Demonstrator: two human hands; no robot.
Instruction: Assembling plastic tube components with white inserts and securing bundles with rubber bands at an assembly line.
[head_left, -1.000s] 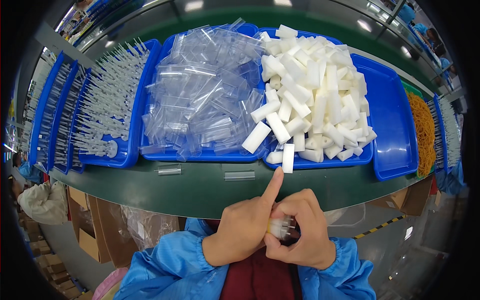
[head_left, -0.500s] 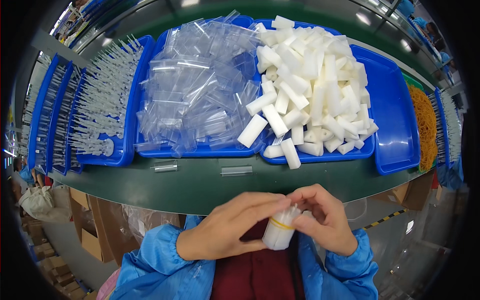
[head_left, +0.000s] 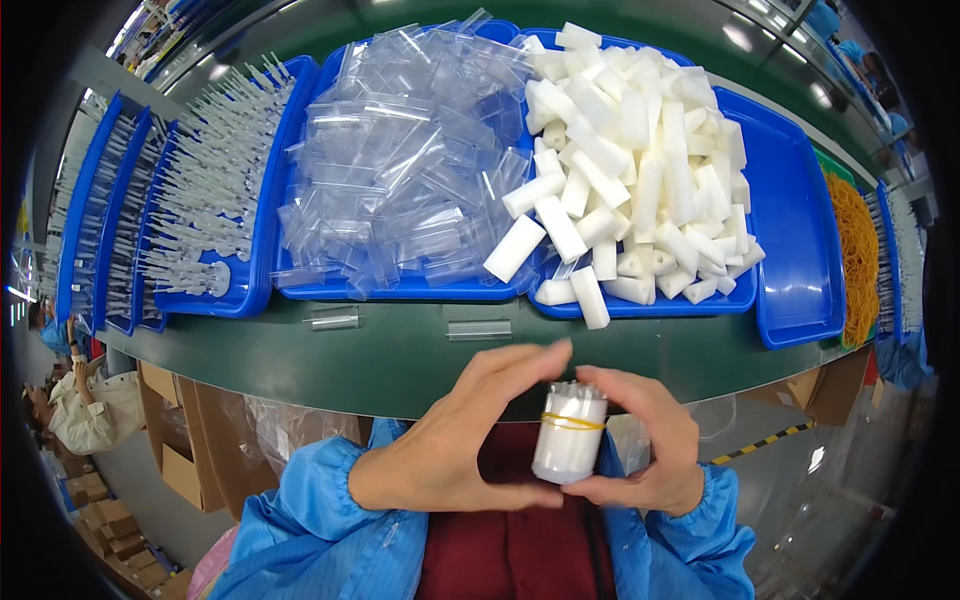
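Observation:
A short white cylinder (head_left: 570, 448) with a clear rim and a yellow rubber band round its upper part stands nearly upright in front of my chest. My right hand (head_left: 668, 437) grips it, fingertips at the top edge and thumb at the bottom. My left hand (head_left: 438, 446) curves open on the other side, thumb and fingers spread wide, with a gap between its palm and the cylinder. On the green table (head_left: 400, 375), beyond my hands, lie two clear plastic pieces, one a short clear sleeve (head_left: 479, 330).
Blue trays hold clear plastic sleeves (head_left: 390, 170), white foam blocks (head_left: 650, 170) and white-stemmed parts (head_left: 205, 190). Right of the foam sits a bare blue tray (head_left: 800, 285), then orange-yellow rubber bands (head_left: 850, 260). Cardboard boxes (head_left: 190, 470) stand below the table edge.
My left hand has spread off the cylinder. The cylinder has turned more upright, and my right thumb has shifted from its upper side to its bottom edge.

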